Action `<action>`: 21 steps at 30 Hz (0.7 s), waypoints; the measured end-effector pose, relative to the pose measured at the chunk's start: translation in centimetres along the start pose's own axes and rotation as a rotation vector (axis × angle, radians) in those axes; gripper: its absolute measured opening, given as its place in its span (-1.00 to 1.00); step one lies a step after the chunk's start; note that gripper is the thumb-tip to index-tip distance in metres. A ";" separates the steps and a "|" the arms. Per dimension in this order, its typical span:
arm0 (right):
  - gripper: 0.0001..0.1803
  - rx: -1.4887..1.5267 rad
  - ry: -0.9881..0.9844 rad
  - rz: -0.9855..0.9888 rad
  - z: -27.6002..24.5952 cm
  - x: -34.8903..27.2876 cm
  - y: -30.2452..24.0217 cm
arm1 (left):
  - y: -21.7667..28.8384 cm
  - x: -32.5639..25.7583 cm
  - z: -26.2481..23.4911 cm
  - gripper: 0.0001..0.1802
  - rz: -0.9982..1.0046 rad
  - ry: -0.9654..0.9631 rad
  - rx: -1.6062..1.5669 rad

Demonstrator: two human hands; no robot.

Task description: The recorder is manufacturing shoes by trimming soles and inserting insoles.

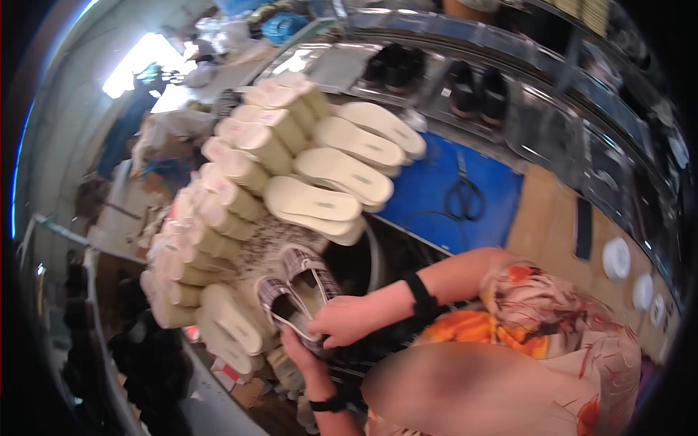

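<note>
The shoes point(299, 259) are dark plaid with white trim; the insoles point(313, 198) are cream, marked in grey-green. The mat point(425, 192) is blue, the scissors point(463, 182) black, the cardboard point(542, 218) tan, and the pinkish sleeve point(538, 301) has orange and red patterning.

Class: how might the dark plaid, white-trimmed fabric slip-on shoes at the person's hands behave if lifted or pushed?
The plaid shoes would probably flex at their openings, as the uppers look like thin cloth. They are probably light, being low-cut and open. Their long, low shape makes rolling unlikely.
</note>
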State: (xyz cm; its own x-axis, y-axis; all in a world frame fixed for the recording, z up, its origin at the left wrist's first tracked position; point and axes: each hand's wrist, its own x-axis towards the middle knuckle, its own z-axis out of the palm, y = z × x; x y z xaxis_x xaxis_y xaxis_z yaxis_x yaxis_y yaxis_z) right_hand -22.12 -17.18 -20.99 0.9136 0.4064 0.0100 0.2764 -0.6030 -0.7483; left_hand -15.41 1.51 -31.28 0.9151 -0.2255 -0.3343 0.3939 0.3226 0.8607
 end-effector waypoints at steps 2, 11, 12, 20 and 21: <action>-0.51 0.230 -0.049 0.116 0.5 -2.3 1.1 | -2.1 0.7 -1.2 -0.46 0.222 0.280 0.701; -0.40 -0.356 0.728 1.295 -9.0 -20.9 14.6 | 4.7 -1.5 4.3 -0.54 0.202 0.131 1.327; -0.38 -0.386 0.745 1.331 -8.5 -21.3 16.1 | 4.5 -0.9 5.3 -0.45 0.245 0.014 1.402; -0.42 -0.110 0.647 1.398 -8.7 -22.4 21.5 | 1.7 2.5 6.0 -0.65 0.367 0.068 1.687; -0.41 -0.079 0.736 1.322 -8.6 -22.6 21.6 | 2.0 2.1 5.3 -0.65 0.378 0.083 1.666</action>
State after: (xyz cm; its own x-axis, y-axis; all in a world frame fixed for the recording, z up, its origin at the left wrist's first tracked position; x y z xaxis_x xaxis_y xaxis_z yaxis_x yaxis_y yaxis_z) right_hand -34.21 -45.26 -31.69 0.4450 -0.8497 -0.2830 -0.8446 -0.2930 -0.4481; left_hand -13.14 -3.20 -28.17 0.9522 -0.3056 -0.0044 -0.2889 -0.9049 0.3126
